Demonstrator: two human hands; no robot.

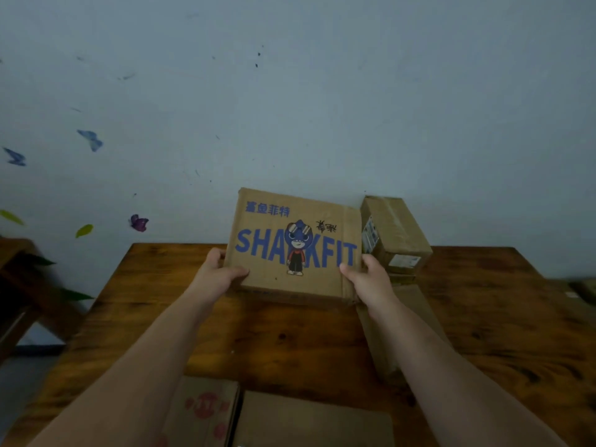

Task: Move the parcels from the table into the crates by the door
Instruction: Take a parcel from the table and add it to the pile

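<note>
I have my left hand point(216, 273) and right hand point(371, 276) clamped on the two sides of the SHARKFIT parcel point(295, 245), tilted up off the counter point(290, 337), ready, I judge, for carrying to crates I can't see.

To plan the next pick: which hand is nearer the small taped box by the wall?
Right. The right hand grips the printed box beside the small taped box; the left hand grips that box's left edge.
</note>
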